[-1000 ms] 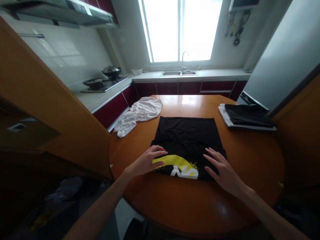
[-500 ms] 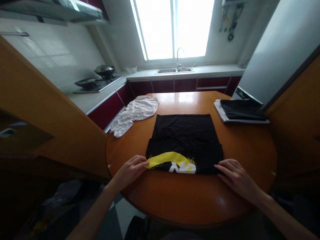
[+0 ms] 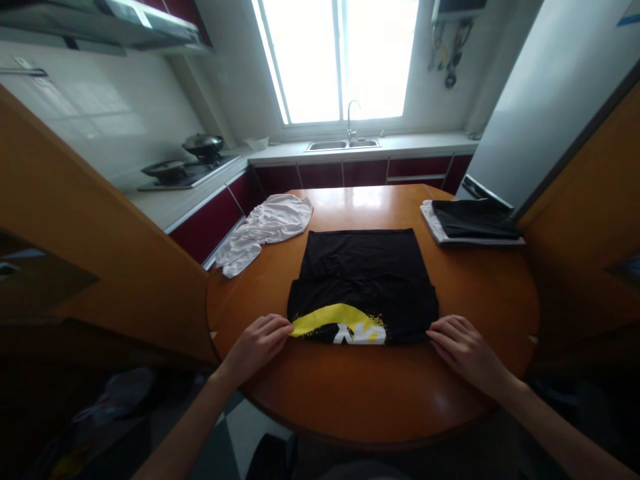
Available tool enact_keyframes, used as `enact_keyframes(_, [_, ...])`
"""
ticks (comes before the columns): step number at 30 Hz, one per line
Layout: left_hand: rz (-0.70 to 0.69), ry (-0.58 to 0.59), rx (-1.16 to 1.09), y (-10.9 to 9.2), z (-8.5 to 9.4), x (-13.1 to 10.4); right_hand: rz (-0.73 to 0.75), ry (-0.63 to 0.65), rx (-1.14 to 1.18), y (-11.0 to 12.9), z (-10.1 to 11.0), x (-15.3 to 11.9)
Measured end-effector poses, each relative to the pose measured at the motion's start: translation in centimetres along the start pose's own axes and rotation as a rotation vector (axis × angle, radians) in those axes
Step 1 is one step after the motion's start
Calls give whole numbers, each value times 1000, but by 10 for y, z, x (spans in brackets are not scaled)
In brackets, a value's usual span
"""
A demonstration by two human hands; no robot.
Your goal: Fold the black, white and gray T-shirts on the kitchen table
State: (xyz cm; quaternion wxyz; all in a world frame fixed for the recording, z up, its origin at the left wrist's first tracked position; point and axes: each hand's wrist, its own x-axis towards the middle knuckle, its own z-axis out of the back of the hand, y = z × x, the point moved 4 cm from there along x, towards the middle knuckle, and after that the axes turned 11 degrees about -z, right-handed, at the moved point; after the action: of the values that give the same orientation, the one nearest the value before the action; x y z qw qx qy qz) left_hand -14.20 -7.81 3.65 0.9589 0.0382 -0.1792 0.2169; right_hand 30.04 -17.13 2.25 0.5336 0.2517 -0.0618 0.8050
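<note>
A black T-shirt (image 3: 364, 257) with a yellow and white print lies partly folded on the wooden table (image 3: 370, 393). Its near part is doubled over, so a crease runs along the edge closest to me. My left hand (image 3: 263, 339) pinches the near left corner, beside the yellow band. At the near right corner, my right hand (image 3: 459, 343) has its thumb and fingers closed on the black cloth. Both hands rest low, close to the tabletop.
A crumpled white garment (image 3: 273, 223) lies at the table's far left. On the far right sits a stack of folded clothes, a black one (image 3: 475, 219) on top. Behind the table are a counter with a sink (image 3: 343, 145) and a stove with pans (image 3: 203, 145).
The whole view has shifted slightly, moving the scene a little to the left. Both hands keep their hold on the T-shirt's near corners, and the cloth lies as before.
</note>
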Motion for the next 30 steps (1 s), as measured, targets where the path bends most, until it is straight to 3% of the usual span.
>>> enact_keyframes(5, [-11,-19,-40,-4,14,7,3,-9,87,3,15,5])
enact_keyframes(12, [44,-125,-335,-29,70,2,-56,110,324,18,66,4])
enact_keyframes(16, [172,-286,-524,-35,95,-3,-200,68,470,23,100,8])
enact_keyframes(19, [391,-372,-556,-20,97,5,-365,1,524,13,106,29])
enact_keyframes(21, [573,-378,-568,-1,86,15,-482,-21,532,-1,93,52])
enact_keyframes(23, [703,-354,-608,19,66,25,-581,-41,546,-19,66,76])
enact_keyframes(27, [785,-280,-712,52,14,38,-670,-2,596,-52,-3,115])
enact_keyframes(30, [827,-259,-746,66,-13,36,-694,60,563,-65,-37,127])
